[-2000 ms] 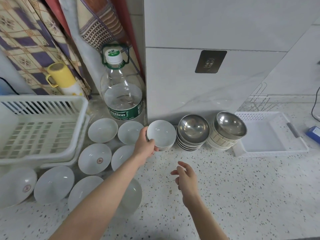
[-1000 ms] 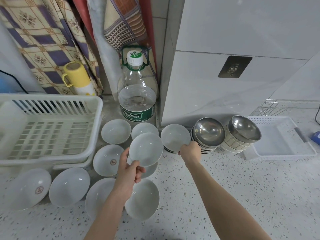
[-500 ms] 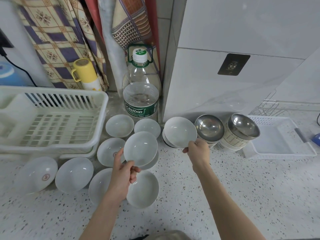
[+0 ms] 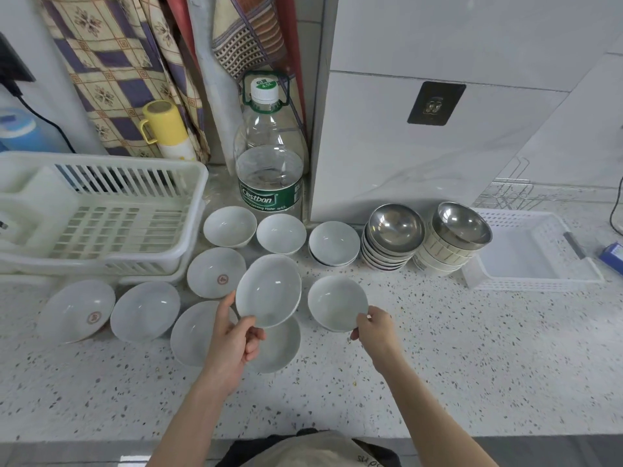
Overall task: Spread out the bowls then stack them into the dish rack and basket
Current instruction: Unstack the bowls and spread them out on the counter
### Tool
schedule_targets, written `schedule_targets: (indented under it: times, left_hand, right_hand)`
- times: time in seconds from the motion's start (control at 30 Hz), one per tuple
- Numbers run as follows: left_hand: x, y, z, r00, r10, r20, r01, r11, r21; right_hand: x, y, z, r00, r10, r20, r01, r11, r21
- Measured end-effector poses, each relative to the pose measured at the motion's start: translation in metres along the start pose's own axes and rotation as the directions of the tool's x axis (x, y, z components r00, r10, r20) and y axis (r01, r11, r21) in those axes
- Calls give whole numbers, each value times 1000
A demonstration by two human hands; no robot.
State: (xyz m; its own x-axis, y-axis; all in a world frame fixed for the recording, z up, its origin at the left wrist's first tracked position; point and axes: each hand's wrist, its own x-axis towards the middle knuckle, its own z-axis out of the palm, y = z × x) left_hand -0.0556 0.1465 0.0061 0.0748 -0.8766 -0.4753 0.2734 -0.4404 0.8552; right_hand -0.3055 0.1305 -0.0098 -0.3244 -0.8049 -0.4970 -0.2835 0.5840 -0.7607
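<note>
A: What's the surface like?

B: A pale speckled stone counter [image 4: 472,358] against white tiled walls, its front edge at six o'clock. A slatted white plastic dish rack [image 4: 101,210] sits at nine o'clock, a shallow white perforated basket [image 4: 529,254] at three.

A: And the hands?

B: The left hand [image 4: 232,345] pinches the rim of a round white ceramic bowl [image 4: 268,289], held tilted above other white bowls. The right hand [image 4: 374,332] pinches the near rim of a smaller white bowl [image 4: 337,303]; whether that one touches the counter I cannot tell.

A: Open room?

B: Bare counter from four to six o'clock. At one o'clock stands a stack of shiny steel bowls [image 4: 392,235].
</note>
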Motion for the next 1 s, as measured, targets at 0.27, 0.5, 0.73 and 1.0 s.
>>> schedule_targets:
  times: [0.27,0.5,0.73,1.0]
  left_hand:
    - [-13,-13,-9,998,-23,-64,26,998,48]
    - [-17,-17,-13,995,-24,-99,33,995,97]
    - [-22,-22,-14,993,-38,-112,48,994,95]
    - [-30,-25,-15,993,-35,-112,45,994,95]
  right_hand:
    - [15,3,8,1000,3,-14,-3,1000,-12]
    - [17,4,13,1000,-13,-9,13,1000,-3]
    - [20,3,17,1000,-4,-3,4,1000,3]
    - [19,6,24,1000,3,-4,-3,1000,31]
